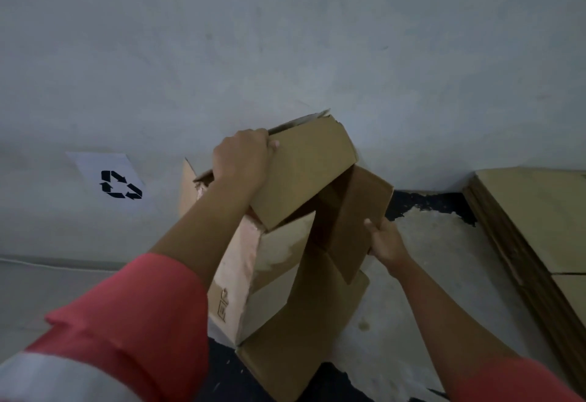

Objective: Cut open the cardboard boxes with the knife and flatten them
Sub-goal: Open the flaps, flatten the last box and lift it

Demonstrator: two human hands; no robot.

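Cardboard box (298,179), creased brown flaps

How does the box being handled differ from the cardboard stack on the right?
The box is partly three-dimensional, with flaps splayed; the stack lies flat in layers. The box is gripped by the left hand and the right hand; the stack is untouched. Both are plain brown cardboard.

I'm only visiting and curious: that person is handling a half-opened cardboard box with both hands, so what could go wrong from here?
The left hand grips the cardboard box at a ragged, torn top edge; it might rip further and slip free. The right hand holds just the edge of a loose flap, so the half-collapsed box could swing or drop.
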